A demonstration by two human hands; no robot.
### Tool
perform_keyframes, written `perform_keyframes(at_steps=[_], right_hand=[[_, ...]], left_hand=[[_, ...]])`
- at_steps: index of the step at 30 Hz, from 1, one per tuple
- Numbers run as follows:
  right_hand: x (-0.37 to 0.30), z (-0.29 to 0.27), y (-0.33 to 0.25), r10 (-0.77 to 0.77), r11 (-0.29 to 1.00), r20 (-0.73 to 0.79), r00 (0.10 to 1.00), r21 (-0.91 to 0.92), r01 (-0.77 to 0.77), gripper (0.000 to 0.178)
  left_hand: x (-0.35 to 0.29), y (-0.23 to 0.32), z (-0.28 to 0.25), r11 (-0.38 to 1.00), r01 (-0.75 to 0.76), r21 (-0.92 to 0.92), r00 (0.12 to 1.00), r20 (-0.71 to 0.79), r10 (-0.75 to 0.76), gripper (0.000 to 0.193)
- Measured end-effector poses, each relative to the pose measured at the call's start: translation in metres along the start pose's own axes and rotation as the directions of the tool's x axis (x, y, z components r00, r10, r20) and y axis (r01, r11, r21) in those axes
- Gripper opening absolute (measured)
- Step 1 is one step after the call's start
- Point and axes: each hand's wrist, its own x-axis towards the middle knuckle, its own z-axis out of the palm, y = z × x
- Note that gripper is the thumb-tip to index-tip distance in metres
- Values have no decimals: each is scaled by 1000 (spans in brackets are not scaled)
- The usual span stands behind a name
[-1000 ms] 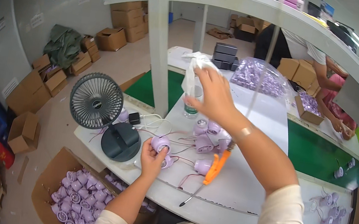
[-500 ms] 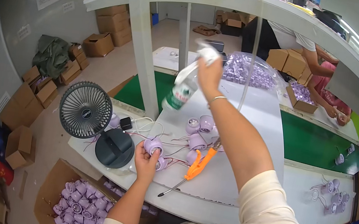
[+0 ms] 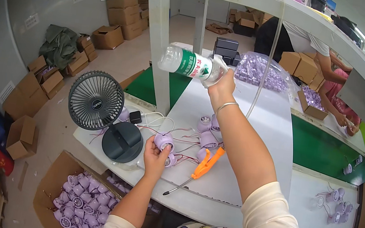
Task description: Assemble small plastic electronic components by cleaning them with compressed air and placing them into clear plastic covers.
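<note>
My right hand is closed round the neck end of a clear plastic bottle with a green and white label. White cloth or tissue is bunched at that neck, and the bottle lies nearly level above the table. Low at the table's front, my left hand grips a lilac cup-shaped plastic housing. Another small lilac part touches it near my fingers. Several lilac housings with thin wires sit to the right. Beside them is an orange-handled screwdriver, its shaft pointing toward me.
A dark desk fan stands left of my left hand, near a black plug adapter with white cable. A carton of lilac housings is below. A white post and shelf frame the table. A clear bag lies behind; a co-worker sits far right.
The bottle has swung from hanging downward to nearly level, its base rising up and left. My left hand still holds the housing. The whole view has shifted slightly.
</note>
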Motion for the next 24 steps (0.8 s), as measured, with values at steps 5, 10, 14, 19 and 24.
perform_keyframes(at_steps=[5, 10, 14, 19, 24], right_hand=[[-9, 0, 6, -457, 777, 132, 880, -422, 467, 41], [-23, -12, 12, -449, 234, 637, 627, -593, 770, 53], [-20, -18, 21, -227, -122, 760, 608, -642, 757, 58], [-19, 8, 0, -341, -210, 833, 436, -520, 828, 45], [-117, 37, -79, -53, 13, 960, 274, -274, 962, 34]], left_hand=[[-1, -5, -1, 1000, -7, -7, 1000, 10, 7, 51], [1, -7, -5, 1000, 1, 8, 1000, -5, -1, 53], [3, -8, -3, 1000, -5, 6, 1000, 11, 5, 54], [-1, -3, 2, 991, -118, 62, 993, 23, 117, 58], [-8, 33, -8, 738, -419, 529, 890, 75, 451, 60]])
